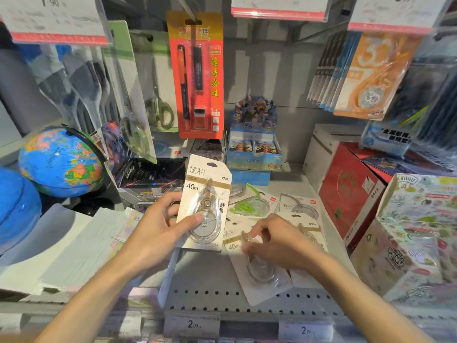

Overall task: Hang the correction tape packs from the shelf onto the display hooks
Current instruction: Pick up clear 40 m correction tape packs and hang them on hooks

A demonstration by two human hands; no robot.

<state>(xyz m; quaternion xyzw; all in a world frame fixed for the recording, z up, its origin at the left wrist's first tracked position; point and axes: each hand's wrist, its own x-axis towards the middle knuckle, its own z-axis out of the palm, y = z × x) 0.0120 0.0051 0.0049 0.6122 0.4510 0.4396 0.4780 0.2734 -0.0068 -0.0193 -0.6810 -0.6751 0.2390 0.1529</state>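
My left hand [158, 226] holds a beige correction tape pack [205, 194] upright above the shelf, thumb on its clear blister. My right hand [274, 240] rests on a second beige pack [259, 276] lying flat on the grey shelf [210, 276], fingers pinched at the blister's top. A third beige pack [310, 225] lies partly under my right hand. Further back lie a green correction tape pack [249, 206] and another pack [300, 206]. Overhead, an orange correction tape pack [376, 78] hangs on a hook at the upper right.
A red pen card [197, 75] hangs at centre, scissors packs [158, 107] to its left. A globe [61, 162] stands at left, a red box [351, 194] and sticker boxes [418, 233] at right, a blue card box [254, 149] behind. Price tags [193, 324] line the shelf's front edge.
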